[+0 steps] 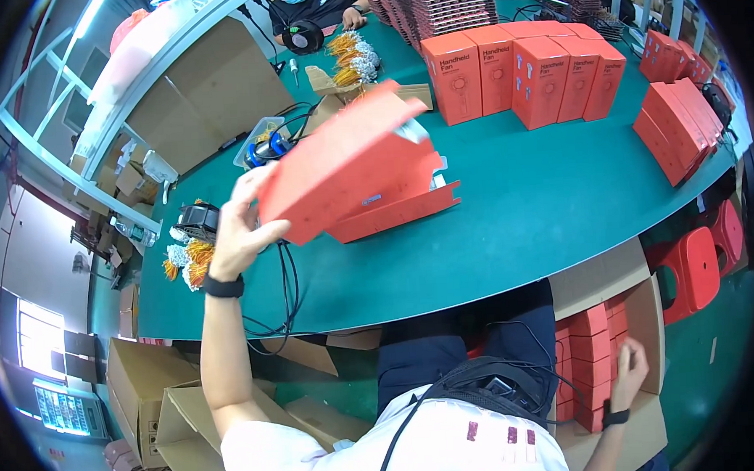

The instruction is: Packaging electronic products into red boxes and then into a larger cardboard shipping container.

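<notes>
My left hand (242, 227) is closed on one end of a red box (340, 157), thumb below and fingers along its side. The box is tilted above the table and slightly blurred, with something pale showing at its far end. Right under it lies another red cardboard piece (397, 211) with an open edge; the raised box hides part of it. Low at the right, my right hand (629, 374) hangs by the carton (649, 308) of packed red boxes (590, 348). Its fingers look loosely apart, with nothing visible in them.
Red boxes (542, 77) stand in rows at the back right of the green table (511, 221), more boxes (679, 130) beyond. Orange-and-white wire bundles (195, 259) and black cables (285, 298) lie at left. A co-worker (325, 10) sits opposite. Red stools (690, 274) stand right.
</notes>
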The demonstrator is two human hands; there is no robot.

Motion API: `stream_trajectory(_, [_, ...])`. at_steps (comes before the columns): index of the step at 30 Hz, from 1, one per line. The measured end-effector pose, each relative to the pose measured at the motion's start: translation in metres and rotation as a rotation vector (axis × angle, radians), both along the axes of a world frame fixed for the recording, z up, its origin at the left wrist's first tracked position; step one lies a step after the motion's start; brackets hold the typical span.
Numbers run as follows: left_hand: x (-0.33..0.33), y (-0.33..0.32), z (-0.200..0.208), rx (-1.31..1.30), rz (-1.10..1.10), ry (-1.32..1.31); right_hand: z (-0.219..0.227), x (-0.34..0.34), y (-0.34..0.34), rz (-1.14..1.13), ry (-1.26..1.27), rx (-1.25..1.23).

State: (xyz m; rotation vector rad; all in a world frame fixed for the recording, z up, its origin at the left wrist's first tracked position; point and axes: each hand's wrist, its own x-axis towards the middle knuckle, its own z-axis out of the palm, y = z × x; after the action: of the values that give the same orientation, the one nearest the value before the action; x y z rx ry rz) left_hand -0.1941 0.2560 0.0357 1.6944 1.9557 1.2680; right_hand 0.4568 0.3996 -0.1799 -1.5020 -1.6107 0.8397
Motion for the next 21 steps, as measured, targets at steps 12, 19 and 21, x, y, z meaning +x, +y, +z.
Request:
stream_trajectory(12, [0.113,0.092,-0.043,-0.084,-0.001,1.021,0.129,-0.092,0.019,0.296,-0.05,0.147])
stream_trajectory(19, [0.052,0.125,-0.079,-0.132,0.335,1.341,0.031,0.034,0.005,-0.355,0.05,-0.174])
stream_trajectory(21, [0.055,0.14,-0.079,-0.195,0.426,1.34,-0.035,0.107,-0.025,-0.64,0.105,-0.162])
